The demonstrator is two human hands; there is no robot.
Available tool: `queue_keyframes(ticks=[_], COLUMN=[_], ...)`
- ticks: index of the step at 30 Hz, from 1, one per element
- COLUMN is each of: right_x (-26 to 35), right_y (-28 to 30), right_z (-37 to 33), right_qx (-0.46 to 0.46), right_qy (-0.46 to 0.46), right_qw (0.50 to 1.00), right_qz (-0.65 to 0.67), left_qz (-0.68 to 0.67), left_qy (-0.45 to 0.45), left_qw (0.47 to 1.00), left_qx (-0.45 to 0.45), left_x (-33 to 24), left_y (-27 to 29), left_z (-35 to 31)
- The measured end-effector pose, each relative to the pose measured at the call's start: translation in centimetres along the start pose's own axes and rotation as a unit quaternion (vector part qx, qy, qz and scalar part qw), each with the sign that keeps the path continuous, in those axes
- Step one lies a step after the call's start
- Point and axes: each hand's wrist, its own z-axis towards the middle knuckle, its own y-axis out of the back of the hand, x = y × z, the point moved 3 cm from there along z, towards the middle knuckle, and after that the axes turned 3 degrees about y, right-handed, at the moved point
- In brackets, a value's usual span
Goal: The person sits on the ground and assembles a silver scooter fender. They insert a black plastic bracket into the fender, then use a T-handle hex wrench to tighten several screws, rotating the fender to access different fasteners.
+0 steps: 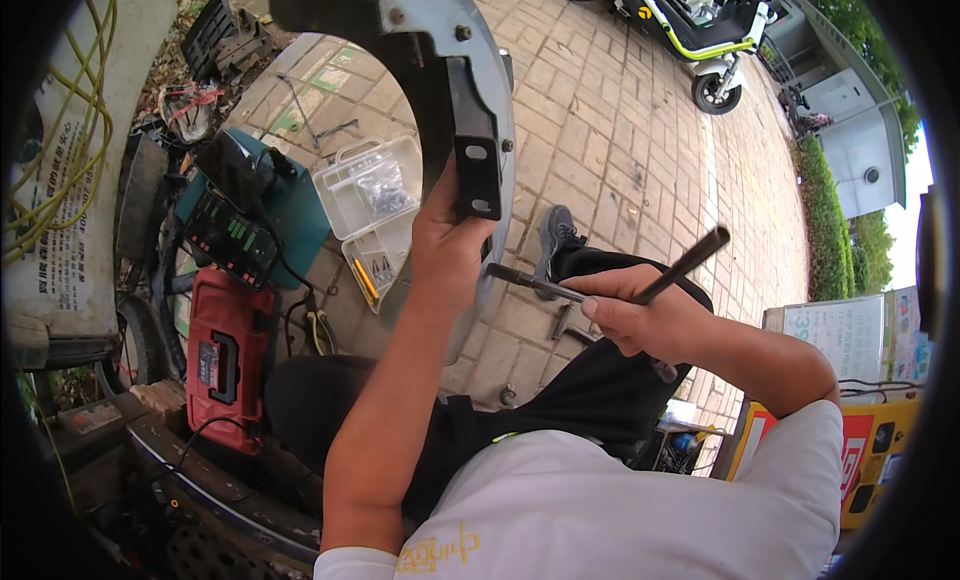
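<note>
A large curved grey mudguard (pixel 492 75) stands upright before me, with a black metal bracket (pixel 476 185) fastened along its side by bolts. My left hand (pixel 447 255) is closed around the mudguard's lower part, just under the bracket's slotted end. In my right hand (pixel 635 310) is a T-handle socket wrench (pixel 690 262), its crossbar held in the fist. The wrench's socket end points left, close to the mudguard's edge beside my left wrist; I cannot tell whether it touches. Below the wrench, another metal tool (pixel 575 330) lies on the paving, partly hidden.
At left are an open clear parts box (pixel 372 190), pliers (pixel 321 332), a red tool case (pixel 212 365) and a teal box (pixel 300 205) beside a black device. A scooter (pixel 690 40) stands at the far right. A yellow-and-red box (pixel 865 450) is at my right.
</note>
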Motion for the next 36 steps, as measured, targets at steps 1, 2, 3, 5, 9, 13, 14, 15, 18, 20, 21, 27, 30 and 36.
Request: queue_keyframes(ticks=[1,2,3,5,9,13,14,15,18,20,21,27,30,36], right_x=[-0.5,-0.9,-1.2,-1.9,-2.4,-2.0,-1.6,-1.4,-0.4,0.4,0.8,-2.8,-6.4,-8.4], right_y=[-0.2,-0.3,-0.6,-0.8,0.0,1.9,2.2,2.4,3.1,4.4,5.4,6.2,3.3,-0.9], right_z=[0.1,0.1,-0.1,-0.1,-0.3,-0.7,-0.8,-0.9,-0.9,-0.8,-1.1,2.9,8.3,10.8], right_qx=[0.016,0.031,0.019,-0.017,-0.05,-0.037,-0.02,-0.022,0.004,-0.004,-0.025,-0.306,-0.394,-0.391], right_qy=[-0.05,-0.098,-0.095,-0.104,-0.114,-0.124,-0.098,-0.091,-0.075,-0.041,-0.012,0.224,0.276,0.355], right_qw=[0.988,0.953,0.933,0.929,0.948,0.974,0.986,0.993,0.997,0.997,0.995,0.916,0.833,0.771], right_qz=[0.144,0.285,0.347,0.355,0.293,0.183,0.134,0.074,-0.032,-0.073,-0.092,0.129,0.274,0.357], left_qz=[-0.012,-0.035,-0.017,-0.002,-0.051,-0.087,-0.098,-0.105,-0.063,-0.053,-0.041,0.125,0.283,0.356], left_qy=[-0.003,-0.031,-0.046,0.0,0.038,0.086,0.091,0.102,0.161,0.173,0.185,0.086,-0.015,0.008], left_qw=[1.0,0.998,0.998,0.999,0.998,0.992,0.99,0.988,0.985,0.983,0.982,0.988,0.957,0.933], left_qx=[0.012,0.045,0.049,0.033,-0.001,-0.031,-0.036,-0.053,0.014,0.002,-0.002,0.04,0.067,0.041], left_x=[-0.2,-0.5,-0.7,-0.3,0.4,1.7,2.1,2.5,3.3,4.0,4.3,4.7,4.4,4.7], left_y=[0.0,-0.1,0.1,0.2,0.0,-0.4,-0.5,-0.4,0.0,0.3,0.5,0.4,-0.5,-0.1], left_z=[0.0,0.0,0.1,0.7,0.7,0.1,0.0,0.1,0.5,0.5,0.3,0.6,0.1,-0.4])
